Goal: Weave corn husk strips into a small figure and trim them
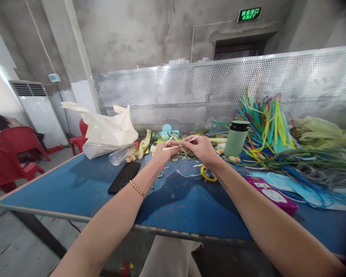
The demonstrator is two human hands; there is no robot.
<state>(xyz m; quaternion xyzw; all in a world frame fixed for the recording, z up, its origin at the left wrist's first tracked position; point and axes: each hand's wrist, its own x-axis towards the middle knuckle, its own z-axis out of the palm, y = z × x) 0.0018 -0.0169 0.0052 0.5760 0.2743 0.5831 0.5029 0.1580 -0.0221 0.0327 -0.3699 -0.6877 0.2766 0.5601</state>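
Observation:
My left hand point(163, 153) and my right hand point(201, 148) meet above the middle of the table, fingertips close together. Each is closed in a pinch on a thin pale strip point(171, 147), which looks like split corn husk. One end pokes out past my left fingers, and another pale end rises from my right fingertips. Whether it is one strip or two, I cannot tell. Behind and below the fingers lies a heap of dry green and yellowish plant scraps point(187, 154). A yellow tape ring point(208, 174) rests beside my right wrist.
On the blue table point(66, 192) are a white plastic bag point(112, 129), a clear bottle point(121, 154), a black phone point(123, 177), a green cup point(236, 140), a magenta box point(272, 195) and bundles of coloured strips point(272, 123). A perforated metal panel point(173, 90) borders the back.

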